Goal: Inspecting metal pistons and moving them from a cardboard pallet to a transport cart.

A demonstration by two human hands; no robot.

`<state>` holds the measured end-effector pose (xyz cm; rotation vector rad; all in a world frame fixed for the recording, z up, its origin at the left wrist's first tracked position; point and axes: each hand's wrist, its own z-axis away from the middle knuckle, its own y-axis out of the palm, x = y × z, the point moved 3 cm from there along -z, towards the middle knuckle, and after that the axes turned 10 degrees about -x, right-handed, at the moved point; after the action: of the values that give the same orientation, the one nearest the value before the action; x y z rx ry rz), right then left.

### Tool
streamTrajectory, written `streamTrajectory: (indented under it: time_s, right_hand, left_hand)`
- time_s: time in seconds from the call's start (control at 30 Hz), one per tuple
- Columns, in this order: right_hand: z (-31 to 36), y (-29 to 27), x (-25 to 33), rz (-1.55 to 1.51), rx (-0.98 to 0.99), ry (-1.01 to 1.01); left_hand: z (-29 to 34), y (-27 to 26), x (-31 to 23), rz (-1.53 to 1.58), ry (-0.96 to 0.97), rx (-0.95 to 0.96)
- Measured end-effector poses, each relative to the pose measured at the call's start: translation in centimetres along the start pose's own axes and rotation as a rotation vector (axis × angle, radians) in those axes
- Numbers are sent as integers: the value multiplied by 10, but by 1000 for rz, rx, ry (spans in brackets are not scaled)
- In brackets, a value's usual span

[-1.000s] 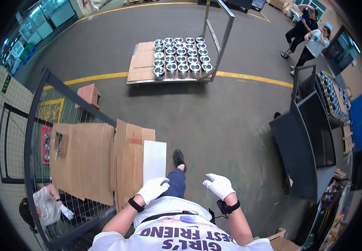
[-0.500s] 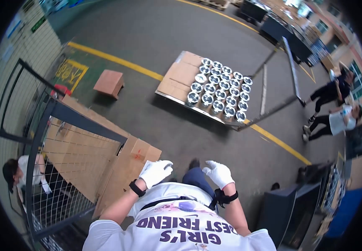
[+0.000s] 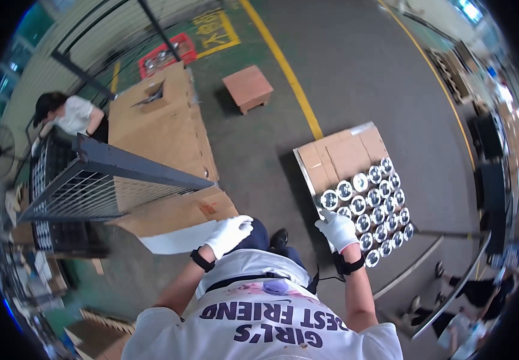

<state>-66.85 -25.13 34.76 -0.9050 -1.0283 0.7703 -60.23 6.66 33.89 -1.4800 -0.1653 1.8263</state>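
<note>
My left hand [image 3: 229, 234], in a white glove, hangs in front of my waist with its fingers loosely bent and apart, nothing visible in them. Beside it are a brown cardboard sheet [image 3: 214, 204] and a white panel [image 3: 178, 238]; whether it touches them I cannot tell. My right hand [image 3: 338, 230], also gloved, reaches forward with fingers loosely apart. It overlaps the near left edge of several shiny round metal cups [image 3: 363, 223] in rows. These stand on a flat cart covered with cardboard [image 3: 355, 150]. Contact with a cup cannot be made out.
A grey mesh-sided frame [image 3: 145, 168] with large cardboard stands at left, a person [image 3: 73, 114] beyond it. Ahead are a brown stool [image 3: 248, 87] and a red crate [image 3: 169, 55]. The cart's metal handle [image 3: 460, 288] is at right, near other people [image 3: 469, 300].
My view has turned right and moved closer to the cart, which now lies at my right hand. My right hand has reached outward; my left stays near my waist.
</note>
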Motion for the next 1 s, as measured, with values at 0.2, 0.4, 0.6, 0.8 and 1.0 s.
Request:
streamTrajectory:
  time_s: [0.2, 0.4, 0.6, 0.8, 1.0]
  right_hand:
    - [-127, -2, 12, -13, 110, -164]
    - [-227, -7, 70, -15, 229, -277]
    - [-334, -27, 105, 0, 190, -351]
    - [-450, -29, 140, -17, 302, -538]
    - [-584, -20, 245, -25, 658, -411]
  left_hand:
    - [-43, -7, 12, 146, -178, -168]
    - [-134, -32, -2, -38, -162, -265]
    - [-225, -81, -14, -50, -103, -315]
    - [-275, -131, -2, -24, -224, -489]
    - [-296, -155, 27, 195, -594, -722]
